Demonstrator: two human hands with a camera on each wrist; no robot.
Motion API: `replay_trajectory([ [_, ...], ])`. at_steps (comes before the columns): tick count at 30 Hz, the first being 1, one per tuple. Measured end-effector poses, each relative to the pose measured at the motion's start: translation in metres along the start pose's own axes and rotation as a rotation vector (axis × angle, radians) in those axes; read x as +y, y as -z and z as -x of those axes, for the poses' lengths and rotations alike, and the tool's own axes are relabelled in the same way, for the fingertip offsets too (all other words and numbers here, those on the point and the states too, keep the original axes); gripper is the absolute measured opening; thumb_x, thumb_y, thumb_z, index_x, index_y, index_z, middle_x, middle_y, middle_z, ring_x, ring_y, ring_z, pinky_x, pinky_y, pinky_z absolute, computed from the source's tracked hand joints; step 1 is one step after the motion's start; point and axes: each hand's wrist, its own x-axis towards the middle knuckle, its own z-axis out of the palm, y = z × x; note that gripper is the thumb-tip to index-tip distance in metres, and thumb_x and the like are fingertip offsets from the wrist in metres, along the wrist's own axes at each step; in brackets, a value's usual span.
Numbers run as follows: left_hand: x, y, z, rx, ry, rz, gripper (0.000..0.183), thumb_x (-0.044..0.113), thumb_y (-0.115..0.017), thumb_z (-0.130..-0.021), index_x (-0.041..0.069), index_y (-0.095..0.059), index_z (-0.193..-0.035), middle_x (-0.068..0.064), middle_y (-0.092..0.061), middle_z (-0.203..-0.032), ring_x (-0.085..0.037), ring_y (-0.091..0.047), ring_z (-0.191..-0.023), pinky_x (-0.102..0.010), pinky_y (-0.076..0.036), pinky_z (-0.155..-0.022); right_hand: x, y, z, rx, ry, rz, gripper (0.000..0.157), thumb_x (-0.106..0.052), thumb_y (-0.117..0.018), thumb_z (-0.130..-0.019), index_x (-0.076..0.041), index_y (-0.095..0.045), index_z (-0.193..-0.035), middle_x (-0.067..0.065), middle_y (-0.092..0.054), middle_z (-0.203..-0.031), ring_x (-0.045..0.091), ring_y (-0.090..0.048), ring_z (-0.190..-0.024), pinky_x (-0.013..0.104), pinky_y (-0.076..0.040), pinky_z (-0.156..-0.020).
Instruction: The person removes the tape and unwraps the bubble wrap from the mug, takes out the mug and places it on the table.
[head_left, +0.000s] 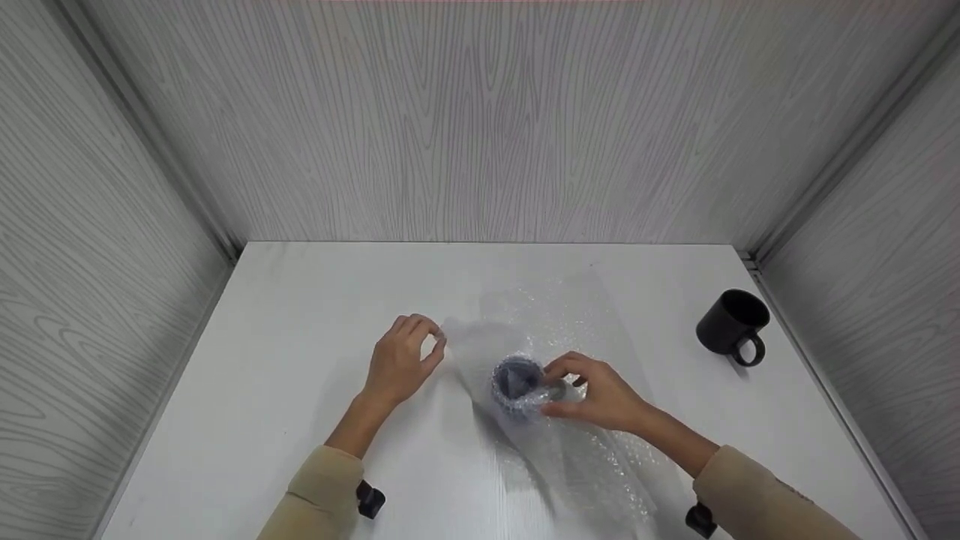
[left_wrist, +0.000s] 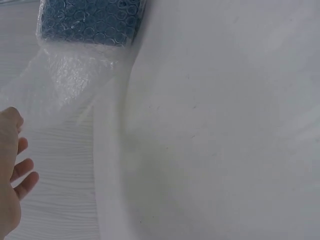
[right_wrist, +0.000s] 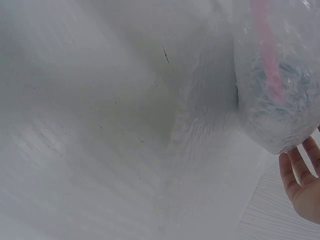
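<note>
A blue cup [head_left: 517,379] stands wrapped in clear bubble wrap, its round mouth facing up. In the left wrist view, the bubbles show over the blue side of the wrapped cup [left_wrist: 90,22]. My left hand [head_left: 405,356] pinches a corner of the bubble wrap [head_left: 487,345] between thumb and forefinger, left of the cup. My right hand [head_left: 592,394] grips the wrapped cup from its right side, thumb nearer me and fingers beyond. From the right wrist, the fingers [right_wrist: 300,170] show at the bundle's edge, and a pink strip [right_wrist: 270,55] runs along the wrap.
A black mug [head_left: 731,326] stands at the right of the white table [head_left: 300,300], its handle toward me. More bubble wrap [head_left: 577,315] spreads behind the cup and toward the front edge. Grey wood-grain panels [head_left: 487,135] enclose the back and both sides.
</note>
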Motion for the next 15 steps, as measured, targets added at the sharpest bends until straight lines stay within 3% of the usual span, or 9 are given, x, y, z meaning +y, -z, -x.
replay_trajectory([
  [15,-0.0089,-0.0102,-0.0024,0.003,0.098,-0.012,0.009,0.013,-0.078,-0.093,0.01,-0.071,-0.097,-0.004,-0.073,-0.099,-0.023,-0.069,-0.095,-0.036,-0.062,-0.079,-0.0013,0.0001,0.0,0.003,0.002,-0.001,0.033,-0.041,-0.088,-0.085,-0.028,-0.075,-0.111,-0.001,-0.073,-0.125,0.022,-0.07,-0.113,0.044,-0.058,-0.089],
])
